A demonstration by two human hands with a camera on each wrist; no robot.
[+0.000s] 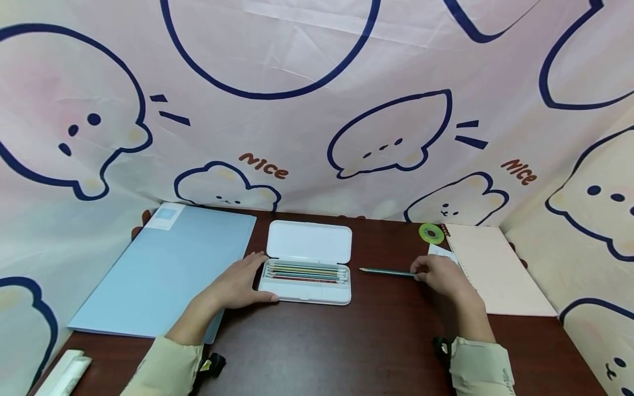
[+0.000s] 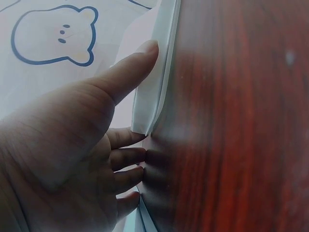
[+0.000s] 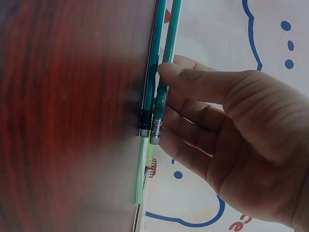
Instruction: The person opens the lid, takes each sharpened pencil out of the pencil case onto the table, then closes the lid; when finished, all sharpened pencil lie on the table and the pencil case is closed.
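A white pencil case [image 1: 309,297] lies with its lid [image 1: 309,242] folded back and several pencils [image 1: 306,273] side by side in it. My left hand [image 1: 241,281] holds the case's left end, thumb along the front wall and fingers round the far side. To the right of the case, my right hand [image 1: 441,273] pinches a green pencil [image 1: 386,271] near its eraser end, its point towards the case. In the right wrist view, thumb and fingers meet on the green pencil [image 3: 170,43]; a darker pencil shape beside it looks like its reflection in the glossy table.
A light blue folder [image 1: 168,269] lies at the left. At the right are a spiral notebook [image 1: 500,269], a green tape roll [image 1: 431,234] and a white slip [image 1: 441,251]. A white packet [image 1: 64,374] sits at the table's near left. Printed cloth walls enclose the table.
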